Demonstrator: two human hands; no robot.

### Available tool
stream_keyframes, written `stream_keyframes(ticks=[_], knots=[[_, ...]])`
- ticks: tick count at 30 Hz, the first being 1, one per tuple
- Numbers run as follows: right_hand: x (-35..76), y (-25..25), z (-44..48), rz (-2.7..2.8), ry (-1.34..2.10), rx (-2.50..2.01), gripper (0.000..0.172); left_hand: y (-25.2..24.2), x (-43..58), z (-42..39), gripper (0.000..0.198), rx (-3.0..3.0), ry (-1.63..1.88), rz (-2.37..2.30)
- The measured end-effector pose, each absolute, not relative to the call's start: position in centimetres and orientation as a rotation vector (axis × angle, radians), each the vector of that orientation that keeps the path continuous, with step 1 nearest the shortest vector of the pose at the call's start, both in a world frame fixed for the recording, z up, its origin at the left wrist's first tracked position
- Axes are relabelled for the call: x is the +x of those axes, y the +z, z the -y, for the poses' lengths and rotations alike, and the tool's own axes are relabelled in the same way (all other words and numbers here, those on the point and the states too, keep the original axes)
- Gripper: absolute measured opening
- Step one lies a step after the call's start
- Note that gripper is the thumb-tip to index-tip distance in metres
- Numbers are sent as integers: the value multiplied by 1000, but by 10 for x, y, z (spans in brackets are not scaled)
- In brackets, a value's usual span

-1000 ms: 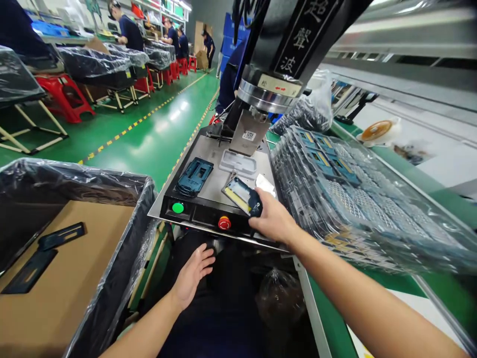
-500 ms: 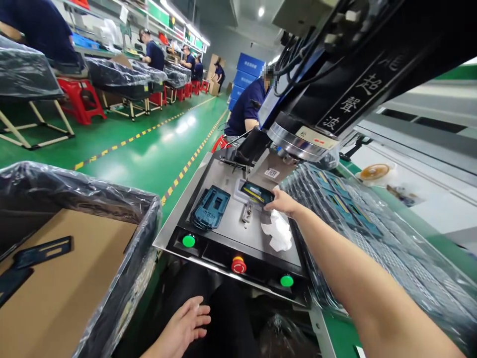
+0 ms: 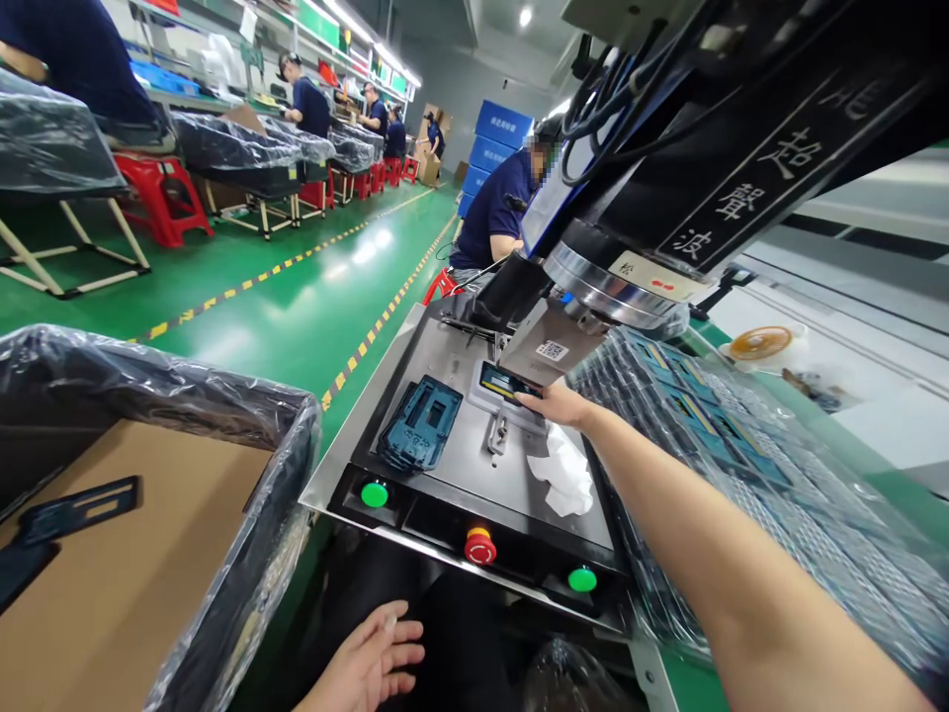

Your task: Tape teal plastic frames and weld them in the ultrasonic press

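My right hand (image 3: 558, 403) reaches across to a dark teal plastic panel with a yellow strip (image 3: 498, 382), its fingers closed on the near right end. The panel lies in a pale fixture (image 3: 481, 400), directly below the metal horn (image 3: 545, 341) of an ultrasonic welder; the thumb and fingers partly cover that end. Over my lap, my left hand (image 3: 377, 655) is empty, palm up and fingers apart. A small stack of teal plastic panels (image 3: 421, 423) rests on the machine bed left of the fixture. White crumpled tissue (image 3: 563, 473) lies right of it.
Two green buttons (image 3: 375, 494) flank a red stop button (image 3: 480, 547) on the front edge. Left stands a plastic-lined box (image 3: 297, 415) holding cardboard and dark panels. Trays of panels (image 3: 712, 425) fill the right side. A co-worker (image 3: 493, 213) sits beyond the machine.
My right hand has lowered the panel from a tilt above the fixture into it. The left hand stays over my lap, nearly still. The view has shifted slightly.
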State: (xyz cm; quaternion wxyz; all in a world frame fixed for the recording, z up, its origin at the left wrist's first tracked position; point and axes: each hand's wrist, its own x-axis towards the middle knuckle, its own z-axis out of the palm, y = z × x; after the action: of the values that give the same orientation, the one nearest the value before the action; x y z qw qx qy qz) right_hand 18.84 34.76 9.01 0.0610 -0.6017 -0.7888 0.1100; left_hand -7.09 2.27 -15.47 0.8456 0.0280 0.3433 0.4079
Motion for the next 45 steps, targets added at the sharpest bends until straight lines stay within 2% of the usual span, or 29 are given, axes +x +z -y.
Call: stream_keyframes(ticks=[3,8,10,14,16,19,22,32,37,41,45], knots=[[181,78,-339,2468,61,-1828,36,-157,-69,-23,63,108,860,-739],[163,66,-298,2272,-124,-1800,34,-162,-63,-21,79,280,860,-884],[156,63,-267,2215,-169,-1684,32,-160,-64,-20,78,450,939,-1043],[153,58,-180,2208,-164,-1376,30,-129,-79,-26,58,991,1204,-1394],[160,53,-138,2270,-75,-1380,29,-103,-89,-35,53,1301,1291,-1567],[183,38,-97,2287,-11,-1458,31,-71,-98,-53,57,1709,1304,-1756],[211,18,-82,2224,5,-1551,34,-59,-95,-66,64,1914,1130,-1820],[233,-21,-77,2077,-55,-1412,33,-68,-83,-77,75,2028,916,-1948],[234,-20,-74,2069,1,-1414,29,-73,-66,-65,69,1968,1057,-1965],[237,-17,-72,2017,96,-1338,24,-110,-46,-32,63,2074,1094,-1865],[238,-14,-70,2007,141,-1318,23,-157,-39,-6,56,2196,694,-1722]])
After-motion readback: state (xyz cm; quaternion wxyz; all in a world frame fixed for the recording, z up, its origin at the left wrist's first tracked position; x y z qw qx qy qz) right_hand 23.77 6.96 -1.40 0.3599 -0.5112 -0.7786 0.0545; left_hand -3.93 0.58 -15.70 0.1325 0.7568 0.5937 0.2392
